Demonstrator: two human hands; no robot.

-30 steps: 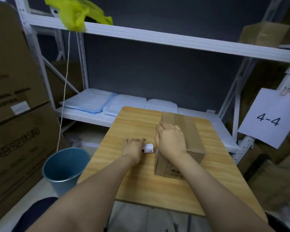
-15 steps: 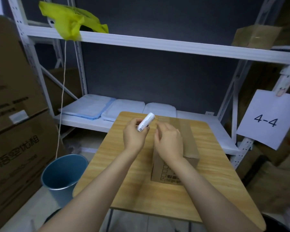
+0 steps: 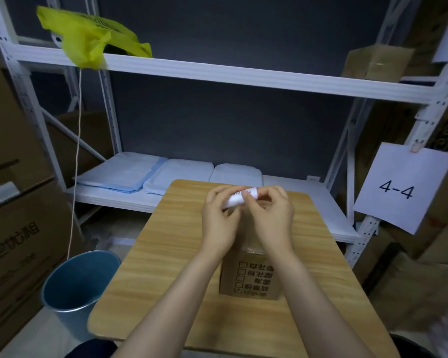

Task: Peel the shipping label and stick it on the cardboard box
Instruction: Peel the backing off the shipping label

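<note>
Overhead, both hands meet above a cardboard box [image 3: 248,277], pinching a rolled white shipping label [image 3: 239,198] between them: the left hand [image 3: 219,223] curls its fingers around the roll's lower left end, while the right hand [image 3: 273,220] closes thumb and fingertips on its upper right end. Red print shows on the curled paper, too small to read. Neither hand touches the box, which stands directly beneath the wrists on a wooden table [image 3: 166,254], its near face printed with checkboxes and characters; its top is mostly hidden by the hands. Bare tabletop runs to the left of the left hand as far as the rounded edge, and a narrower strip lies to the right of the right hand. Below and left of the left forearm, beyond the table's edge, stands a blue bucket [image 3: 78,285] on the floor. Beyond the fingertips, a white metal shelf rack [image 3: 217,73] crosses the frame, its lower board carrying folded pale blue and white pads [image 3: 145,177] just past the table's far edge. A yellow plastic bag [image 3: 88,40] drapes over the upper board, up and left of the hands, with a string hanging down from it. Right of the right hand, a paper sign reading "4-4" [image 3: 398,189] hangs from the rack's upright. Stacked brown cartons [image 3: 13,202] crowd the far left.
</note>
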